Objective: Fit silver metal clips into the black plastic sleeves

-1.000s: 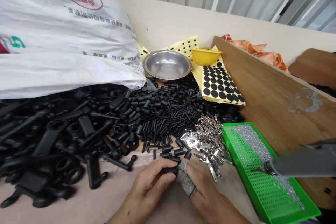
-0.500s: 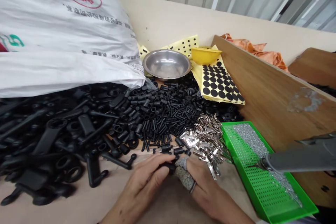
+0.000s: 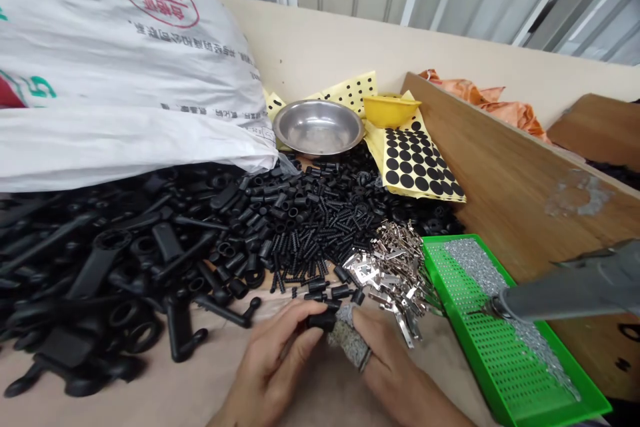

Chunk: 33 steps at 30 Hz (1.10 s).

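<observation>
Between my two hands, low in the middle of the head view, is a small black plastic cylinder (image 3: pixel 323 321). My left hand (image 3: pixel 283 353) pinches it between thumb and fingers. Grey wrapping covers fingers of my right hand (image 3: pixel 383 353), which closes on the cylinder's right end, so that end is hidden. Just beyond my fingers lie several loose black cylinders (image 3: pixel 341 291) of similar size. Behind them are a heap of ribbed black pieces (image 3: pixel 320 227) and a pile of shiny metal strips (image 3: pixel 395 260).
A green perforated tray (image 3: pixel 510 373) holding small silver parts stands right, with a grey tool (image 3: pixel 570 290) reaching over it. Large black plastic parts (image 3: pixel 95 267) cover the left, beneath a white sack (image 3: pixel 125 80). A metal bowl (image 3: pixel 320 127), yellow bowl (image 3: pixel 390 111) and dotted sticker sheets (image 3: pixel 423 160) stand behind.
My hands have shifted slightly, and more of the black cylinder shows between them. The whole view has moved a little; the piles look the same.
</observation>
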Available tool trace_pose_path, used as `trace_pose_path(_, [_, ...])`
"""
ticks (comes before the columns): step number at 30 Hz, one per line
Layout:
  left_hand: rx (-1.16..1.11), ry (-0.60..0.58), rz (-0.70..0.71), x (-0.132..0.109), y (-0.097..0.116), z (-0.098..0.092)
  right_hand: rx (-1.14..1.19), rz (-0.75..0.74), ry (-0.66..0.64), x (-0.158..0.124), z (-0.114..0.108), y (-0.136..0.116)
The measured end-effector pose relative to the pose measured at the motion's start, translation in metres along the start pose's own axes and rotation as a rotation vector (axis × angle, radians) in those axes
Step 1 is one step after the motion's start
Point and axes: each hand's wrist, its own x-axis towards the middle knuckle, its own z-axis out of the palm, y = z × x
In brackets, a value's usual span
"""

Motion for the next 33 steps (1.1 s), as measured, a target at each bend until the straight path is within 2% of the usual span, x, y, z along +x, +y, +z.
trace_pose_path(2, [0.008, -0.002, 0.039, -0.001, -0.001, 0.0, 0.041, 0.066, -0.018, -0.003, 0.003, 0.0])
trace_pose_path(4, [0.005, -0.028, 0.035, -0.001, -0.002, 0.001, 0.006, 0.06, 0.022, -0.007, 0.008, 0.002])
trace_pose_path(7, [-0.024, -0.029, -0.045, 0.001, -0.004, 0.002, -0.145, -0.08, 0.105, -0.01, 0.012, 0.006])
trace_pose_path(12, [-0.071, -0.013, -0.196, 0.001, -0.004, 0.005, -0.375, -0.327, 0.112, 0.001, 0.011, 0.015])
trace_pose_path(14, [-0.08, -0.004, -0.223, 0.0, -0.004, 0.007, -0.391, -0.35, 0.124, 0.004, 0.011, 0.014])
trace_pose_path(17, [-0.112, -0.009, -0.225, 0.0, -0.003, 0.009, -0.323, -0.293, 0.13, 0.004, 0.007, 0.009])
trace_pose_path(20, [-0.096, -0.072, -0.189, 0.004, -0.003, 0.01, -0.252, -0.241, 0.093, 0.001, -0.003, 0.006])
trace_pose_path(23, [0.037, -0.138, -0.083, 0.011, -0.002, 0.009, -0.278, -0.208, 0.084, -0.004, -0.014, 0.012])
trace_pose_path(28, [0.234, -0.069, 0.047, 0.018, -0.004, 0.002, -0.379, -0.093, 0.072, -0.01, -0.019, 0.03])
trace_pose_path(33, [0.405, -0.134, 0.225, 0.038, -0.004, 0.006, -0.426, -0.006, 0.155, -0.001, -0.023, 0.035])
